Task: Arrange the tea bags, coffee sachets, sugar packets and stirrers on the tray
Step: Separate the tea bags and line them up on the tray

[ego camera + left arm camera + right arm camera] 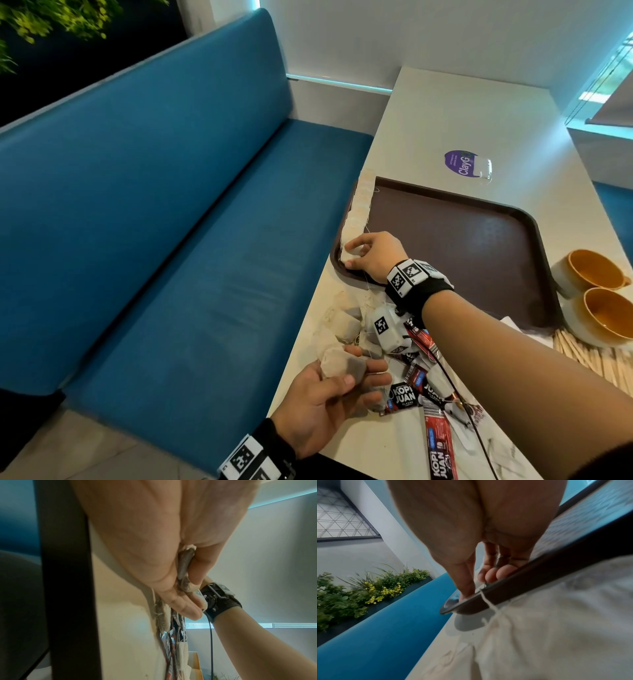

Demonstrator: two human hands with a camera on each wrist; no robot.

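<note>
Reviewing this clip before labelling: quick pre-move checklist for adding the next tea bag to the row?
1. Right hand setting a tea bag at the row's near end: ok.
2. Left hand grips the next tea bag: ok.
3. Row of tea bags along the tray's left edge, straight: ok.
4. Room left beyond the row's near end: not ok, corner reached.
5. Strings tucked in: not ok, one trails over the rim.

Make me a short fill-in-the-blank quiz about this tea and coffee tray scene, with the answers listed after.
1. The right hand sets a tea bag at the near end of a row along the tray's ____ edge.
2. The left hand holds a ____.
3. The two cups are orange ____.
4. The stirrers lie on the ____.

Answers: left; tea bag; inside; table
</note>
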